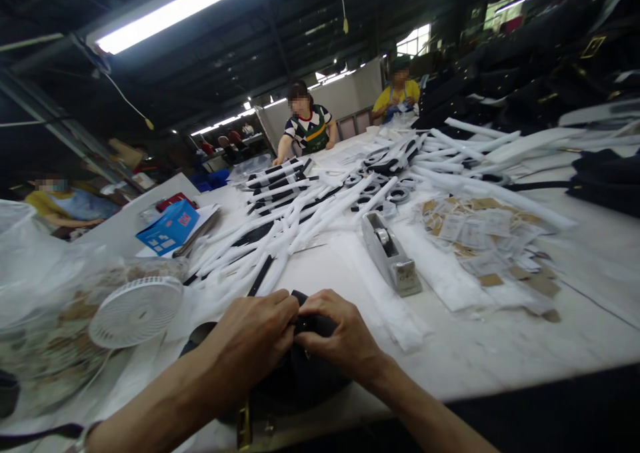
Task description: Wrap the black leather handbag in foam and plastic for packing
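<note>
A black bag [320,381] with gold-coloured metal fittings lies at the table's front edge, under both hands. My left hand [267,326] is closed on its upper part, with the fingertips partly hidden. From the other side my right hand [336,326] pinches the same part between thumb and fingers, close against the left fingertips. Below the left wrist a gold buckle [243,426] hangs at the front. The exact spot between the fingertips is too dark to make out.
Past the hands stands a grey tape dispenser [393,256]. Paper tags [480,233] are heaped on the right. White-wrapped strips [300,219] cover the middle. A white fan [137,311] and a blue box [169,228] stand left. Co-workers sit beyond; black goods [510,79] are piled back right.
</note>
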Action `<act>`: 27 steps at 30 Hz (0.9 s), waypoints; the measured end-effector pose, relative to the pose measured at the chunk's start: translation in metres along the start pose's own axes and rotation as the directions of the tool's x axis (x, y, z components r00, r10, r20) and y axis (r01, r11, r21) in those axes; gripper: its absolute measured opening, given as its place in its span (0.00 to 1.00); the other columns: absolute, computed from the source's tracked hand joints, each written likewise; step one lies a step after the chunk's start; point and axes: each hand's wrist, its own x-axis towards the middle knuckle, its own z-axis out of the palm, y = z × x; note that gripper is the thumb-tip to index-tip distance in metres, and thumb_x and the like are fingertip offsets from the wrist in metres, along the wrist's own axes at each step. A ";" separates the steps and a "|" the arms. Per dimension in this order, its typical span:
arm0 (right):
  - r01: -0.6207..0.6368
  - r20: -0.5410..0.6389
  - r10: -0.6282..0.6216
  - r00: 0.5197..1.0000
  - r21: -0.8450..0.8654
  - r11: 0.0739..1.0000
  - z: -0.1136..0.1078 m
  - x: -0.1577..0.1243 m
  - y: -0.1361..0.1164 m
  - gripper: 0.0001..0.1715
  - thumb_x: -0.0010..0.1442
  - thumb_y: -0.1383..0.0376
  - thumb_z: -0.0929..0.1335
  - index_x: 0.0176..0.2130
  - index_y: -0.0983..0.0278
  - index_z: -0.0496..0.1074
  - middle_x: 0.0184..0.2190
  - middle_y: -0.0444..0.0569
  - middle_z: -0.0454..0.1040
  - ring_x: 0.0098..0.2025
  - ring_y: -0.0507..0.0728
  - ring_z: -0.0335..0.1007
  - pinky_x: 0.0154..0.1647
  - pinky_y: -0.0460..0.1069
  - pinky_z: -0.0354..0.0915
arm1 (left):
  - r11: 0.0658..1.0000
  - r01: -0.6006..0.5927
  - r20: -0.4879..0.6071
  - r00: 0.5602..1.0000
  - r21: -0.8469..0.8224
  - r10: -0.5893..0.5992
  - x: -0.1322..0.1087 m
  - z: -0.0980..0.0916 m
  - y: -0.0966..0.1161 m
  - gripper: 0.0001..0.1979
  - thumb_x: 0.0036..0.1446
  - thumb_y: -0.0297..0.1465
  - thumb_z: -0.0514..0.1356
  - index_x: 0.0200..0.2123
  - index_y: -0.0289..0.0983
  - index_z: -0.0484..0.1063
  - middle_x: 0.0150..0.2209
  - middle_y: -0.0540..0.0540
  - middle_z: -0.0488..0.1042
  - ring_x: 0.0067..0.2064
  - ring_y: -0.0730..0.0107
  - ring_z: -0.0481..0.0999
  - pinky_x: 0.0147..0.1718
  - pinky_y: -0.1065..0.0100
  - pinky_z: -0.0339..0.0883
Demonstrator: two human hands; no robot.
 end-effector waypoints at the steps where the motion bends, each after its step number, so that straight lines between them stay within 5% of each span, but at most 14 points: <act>1: 0.009 0.001 -0.009 1.000 -0.009 1.000 0.001 0.000 0.000 0.19 0.44 0.75 0.75 0.38 0.60 0.77 0.36 0.46 0.77 0.41 0.56 0.72 0.44 0.49 0.68 | 1.000 0.000 -0.011 1.000 -0.001 0.000 0.000 0.003 -0.001 0.06 0.59 0.25 0.55 0.35 0.40 0.71 0.32 0.51 0.74 0.31 0.65 0.75 0.28 0.67 0.58; 9: 0.028 0.024 -0.026 0.999 -0.094 0.995 0.008 0.004 0.003 0.19 0.45 0.75 0.74 0.38 0.60 0.77 0.36 0.46 0.76 0.41 0.56 0.71 0.44 0.50 0.67 | 0.966 -0.194 -0.177 0.959 0.171 0.223 -0.012 0.048 -0.028 0.10 0.63 0.24 0.49 0.35 0.39 0.68 0.31 0.49 0.71 0.27 0.67 0.71 0.23 0.68 0.53; 16: 0.005 0.092 0.009 0.996 -0.147 0.989 0.021 0.001 0.006 0.18 0.47 0.71 0.76 0.40 0.59 0.77 0.37 0.46 0.75 0.43 0.58 0.68 0.47 0.52 0.65 | 0.978 0.014 -0.151 0.987 -0.210 -0.046 -0.018 0.053 -0.039 0.05 0.58 0.24 0.54 0.35 0.39 0.67 0.31 0.53 0.74 0.33 0.71 0.76 0.33 0.71 0.64; 22: 0.046 0.121 -0.020 0.992 -0.217 0.975 0.030 -0.007 0.007 0.14 0.49 0.73 0.74 0.36 0.58 0.78 0.37 0.46 0.74 0.42 0.58 0.67 0.48 0.55 0.64 | 0.979 -0.197 -0.341 0.926 -0.061 0.165 -0.027 0.094 -0.045 0.10 0.64 0.25 0.48 0.35 0.38 0.68 0.31 0.48 0.74 0.31 0.69 0.75 0.29 0.71 0.66; 27: 0.045 0.080 -0.030 0.996 -0.189 0.981 0.028 -0.011 0.012 0.28 0.48 0.75 0.73 0.49 0.60 0.74 0.45 0.51 0.73 0.49 0.60 0.66 0.53 0.56 0.65 | 0.909 -0.098 -0.368 0.928 -0.406 -0.064 -0.026 0.097 -0.044 0.03 0.61 0.27 0.54 0.37 0.39 0.68 0.33 0.52 0.75 0.35 0.71 0.77 0.37 0.72 0.69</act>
